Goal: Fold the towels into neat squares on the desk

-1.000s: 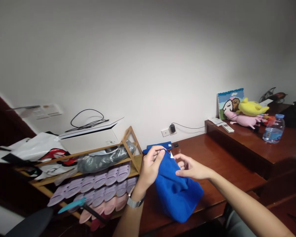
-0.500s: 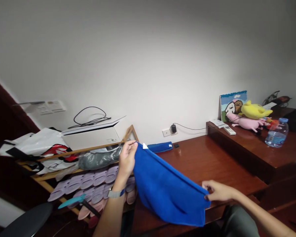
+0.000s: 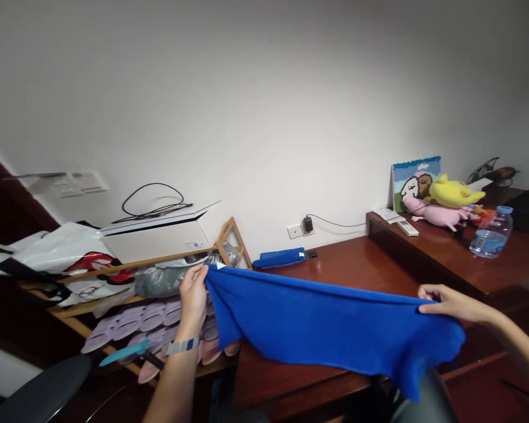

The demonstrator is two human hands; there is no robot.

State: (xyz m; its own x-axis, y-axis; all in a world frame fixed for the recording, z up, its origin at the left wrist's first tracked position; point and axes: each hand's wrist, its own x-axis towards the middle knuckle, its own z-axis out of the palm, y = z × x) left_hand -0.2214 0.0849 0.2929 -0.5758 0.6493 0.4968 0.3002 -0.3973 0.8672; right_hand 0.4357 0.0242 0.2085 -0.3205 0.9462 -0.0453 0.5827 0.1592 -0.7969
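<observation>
A blue cloth (image 3: 317, 323) hangs stretched between my two hands, above the front of the brown wooden desk (image 3: 352, 258). My left hand (image 3: 194, 288) pinches its upper left corner, close to a small white tag. At the other end of the top edge, my right hand (image 3: 445, 302) grips the cloth between thumb and fingers. The lower right part of the cloth is bunched and blurred by motion. Behind it, a folded blue cloth (image 3: 280, 258) with a white tag lies at the desk's back left, by the wall.
On the left stands a wooden rack (image 3: 235, 235) with lilac slippers (image 3: 154, 317), a white box (image 3: 158, 238) and a plastic bag (image 3: 62, 252). The raised desk section holds a water bottle (image 3: 491, 235), plush toys (image 3: 452, 194), a remote (image 3: 408, 227) and a picture (image 3: 417, 182).
My hands have moved apart, left hand leftward and right hand rightward and up. The blue cloth is now drawn out wider, its top edge closer to level.
</observation>
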